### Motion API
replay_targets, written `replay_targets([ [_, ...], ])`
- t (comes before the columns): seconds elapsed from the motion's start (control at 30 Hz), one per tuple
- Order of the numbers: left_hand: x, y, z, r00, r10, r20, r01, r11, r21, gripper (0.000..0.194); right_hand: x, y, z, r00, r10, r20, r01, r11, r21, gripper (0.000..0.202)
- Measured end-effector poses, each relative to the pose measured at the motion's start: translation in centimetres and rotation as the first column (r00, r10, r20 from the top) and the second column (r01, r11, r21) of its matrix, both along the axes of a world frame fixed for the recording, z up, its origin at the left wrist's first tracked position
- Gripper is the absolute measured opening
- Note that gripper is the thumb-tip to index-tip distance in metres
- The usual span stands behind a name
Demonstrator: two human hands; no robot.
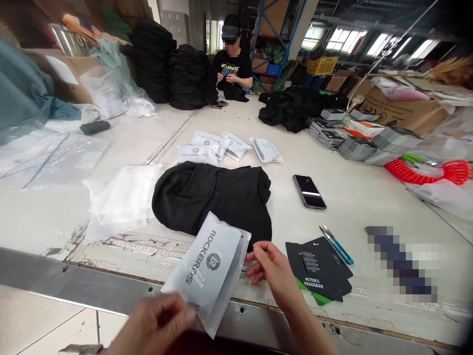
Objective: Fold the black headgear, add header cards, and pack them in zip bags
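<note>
My left hand (pixel 155 323) pinches the near end of a frosted white ROCKBROS pouch (pixel 212 268) and holds it tilted over the table's front edge. My right hand (pixel 271 268) has its fingertips at the pouch's open far edge. Just beyond the pouch lies a folded black fabric piece (pixel 214 195). Black ACTOR'S HEADGEAR cards (pixel 318 268) lie to the right of my right hand, with small blue-handled snips (pixel 336 244) beside them.
Several filled pouches (pixel 221 148) lie mid-table, empty clear bags (pixel 121 197) at left, a phone (pixel 309 191) at right. A person (pixel 232 64) sits at the far end between black garment stacks (pixel 173 69). Boxes (pixel 369 140) and a red coiled hose (pixel 424 172) fill the right side.
</note>
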State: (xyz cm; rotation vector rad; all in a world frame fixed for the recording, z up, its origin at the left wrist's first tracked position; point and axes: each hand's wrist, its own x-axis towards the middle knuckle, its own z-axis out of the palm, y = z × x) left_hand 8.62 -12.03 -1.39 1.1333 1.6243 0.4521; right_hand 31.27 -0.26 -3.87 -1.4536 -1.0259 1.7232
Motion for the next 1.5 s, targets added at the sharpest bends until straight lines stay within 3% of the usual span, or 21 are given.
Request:
replay_targets([
  [0.07, -0.8, 2.2, 0.3, 0.981, 0.114, -0.154, -0.090, 0.983, 0.159, 0.042, -0.2, -1.6, -0.5, 0.998, 0.052, -0.040, -0.054, 0.997, -0.050, 0.033],
  [0.1, -1.0, 3.2, 0.1, 0.972, 0.141, -0.190, -0.103, 0.974, 0.200, 0.053, -0.3, -2.2, -0.7, 0.995, 0.085, -0.052, -0.089, 0.993, -0.073, 0.035],
  [0.17, -0.9, 4.9, -0.7, 0.971, 0.110, -0.213, -0.062, 0.973, 0.220, 0.074, -0.9, -3.0, -1.2, 0.990, 0.138, -0.041, -0.141, 0.986, -0.088, 0.040],
  [0.23, -0.5, 5.8, -1.6, 0.979, 0.058, -0.198, -0.012, 0.974, 0.226, 0.079, -1.5, -3.1, -1.5, 0.984, 0.176, -0.007, -0.176, 0.981, -0.079, 0.046],
  [0.43, 0.4, 5.4, -2.1, 0.996, 0.028, -0.081, -0.007, 0.967, 0.255, 0.066, -2.6, -2.6, -1.3, 0.977, 0.204, 0.066, -0.202, 0.979, -0.037, 0.037],
  [0.57, 0.5, 5.1, -1.6, 0.998, 0.069, -0.006, -0.066, 0.975, 0.212, 0.065, -2.4, -2.7, -1.0, 0.991, 0.094, 0.095, -0.094, 0.996, -0.001, 0.031],
  [0.8, 0.6, 5.4, -1.7, 0.999, 0.040, 0.023, -0.044, 0.977, 0.207, 0.068, -3.5, -3.1, -1.1, 0.995, 0.098, -0.026, -0.099, 0.995, -0.028, 0.035],
  [1.03, 0.4, 5.1, -1.2, 0.993, -0.113, -0.010, 0.112, 0.963, 0.246, 0.072, -5.5, -2.1, 0.2, 0.996, 0.014, -0.092, -0.007, 0.997, 0.078, 0.032],
  [1.13, 0.4, 5.1, -1.2, 0.997, -0.061, 0.056, 0.045, 0.967, 0.251, 0.057, -5.5, -2.0, 0.2, 0.994, 0.036, -0.103, -0.030, 0.997, 0.065, 0.033],
  [1.3, 0.7, 5.5, -3.1, 0.988, 0.148, 0.048, -0.155, 0.964, 0.214, 0.048, -2.8, -2.0, 0.3, 0.998, 0.064, -0.003, -0.063, 0.996, 0.068, 0.024],
  [1.5, 0.2, 6.4, -4.8, 0.977, 0.209, 0.045, -0.214, 0.954, 0.208, 0.056, 7.3, -0.8, 2.3, 0.979, 0.095, 0.178, -0.109, 0.991, 0.073, 0.025],
])
